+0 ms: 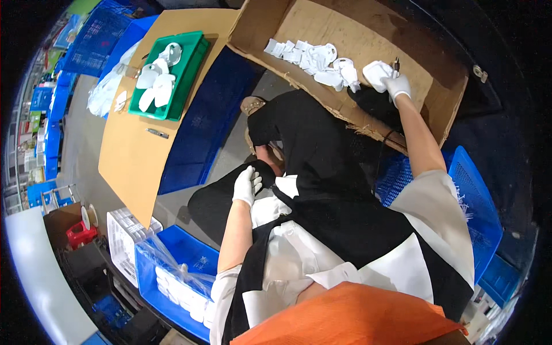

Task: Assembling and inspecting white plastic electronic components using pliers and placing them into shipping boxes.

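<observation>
My right hand [398, 87], in a white glove, reaches into the cardboard box [448, 86] at the right. Its fingers close on a slim pen-like tool [395, 64] with a dark tip, and they touch a rounded white plastic piece [376, 73]. Left of it, a row of flat white plastic parts [315, 58] lies on the box bottom. My left hand [246, 186], also gloved, rests over my lap with loosely curled fingers and nothing visible in them. Close by, a white piece [287, 186] lies on the dark cloth.
A brown cardboard sheet [129, 167] at the left carries a green tray [192, 75] of white parts and a small grey knife [157, 133]. A blue crate [178, 244] with bagged white pieces and a white basket [123, 238] stand at lower left. Another blue basket [480, 213] stands right.
</observation>
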{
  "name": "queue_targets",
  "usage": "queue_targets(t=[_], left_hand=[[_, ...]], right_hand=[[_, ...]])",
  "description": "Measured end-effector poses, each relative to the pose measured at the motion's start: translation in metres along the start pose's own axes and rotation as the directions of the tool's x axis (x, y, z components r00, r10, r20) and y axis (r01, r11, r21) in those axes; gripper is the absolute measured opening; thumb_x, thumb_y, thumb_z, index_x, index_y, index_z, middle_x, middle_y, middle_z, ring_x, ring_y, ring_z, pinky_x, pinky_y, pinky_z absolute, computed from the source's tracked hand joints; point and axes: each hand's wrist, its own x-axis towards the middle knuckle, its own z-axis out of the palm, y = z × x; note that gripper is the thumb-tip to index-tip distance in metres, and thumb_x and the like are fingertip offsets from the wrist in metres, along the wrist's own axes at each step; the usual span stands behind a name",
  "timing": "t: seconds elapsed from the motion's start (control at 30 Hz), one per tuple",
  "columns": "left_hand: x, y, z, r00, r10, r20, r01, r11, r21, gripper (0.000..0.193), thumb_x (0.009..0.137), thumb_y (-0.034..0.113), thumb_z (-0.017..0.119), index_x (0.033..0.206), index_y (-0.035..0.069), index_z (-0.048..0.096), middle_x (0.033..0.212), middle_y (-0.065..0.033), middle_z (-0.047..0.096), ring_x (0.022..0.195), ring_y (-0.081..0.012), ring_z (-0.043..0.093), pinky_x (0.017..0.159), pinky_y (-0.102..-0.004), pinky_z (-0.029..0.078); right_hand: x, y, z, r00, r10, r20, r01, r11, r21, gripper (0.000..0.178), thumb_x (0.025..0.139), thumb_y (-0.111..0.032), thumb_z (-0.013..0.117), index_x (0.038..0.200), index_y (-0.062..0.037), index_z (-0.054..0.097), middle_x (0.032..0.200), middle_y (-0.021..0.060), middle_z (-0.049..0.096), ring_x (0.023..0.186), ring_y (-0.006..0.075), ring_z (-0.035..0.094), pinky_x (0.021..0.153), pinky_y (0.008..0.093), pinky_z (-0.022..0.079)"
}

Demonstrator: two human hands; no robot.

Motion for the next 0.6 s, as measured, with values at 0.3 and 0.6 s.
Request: queue_targets(t=[0.3, 0.6], left_hand=[[-0.086, 0.044, 0.034, 0.833, 0.201, 0.515, 0.051, 0.899, -0.434, 0.066, 0.087, 0.056, 0.049, 0.126, 0.004, 0.044, 0.113, -0.0162, 0.056, 0.101, -0.0282, 0.056, 0.083, -0.0381, 0.048], [-0.181, 0.087, 0.028, 0.579, 0.690, 0.435, -0.181, 0.628, -0.757, 0.084, 0.077, 0.067, 0.052, 0.132, 0.004, 0.042, 0.126, -0.0163, 0.050, 0.113, -0.0316, 0.051, 0.096, -0.0487, 0.042]], right_hand=[[-0.199, -0.148, -0.008, 0.551, -0.824, 0.130, 0.671, 0.531, 0.517, 0.042, 0.070, -0.011, 0.072, 0.106, -0.0006, 0.053, 0.094, 0.0082, 0.060, 0.083, 0.0144, 0.058, 0.072, 0.0264, 0.046], [-0.314, -0.178, 0.027, -0.305, -0.947, -0.101, 0.755, -0.305, 0.581, 0.035, 0.056, -0.004, 0.065, 0.089, -0.0091, 0.053, 0.105, 0.0098, 0.060, 0.068, 0.0269, 0.054, 0.063, 0.0367, 0.041]])
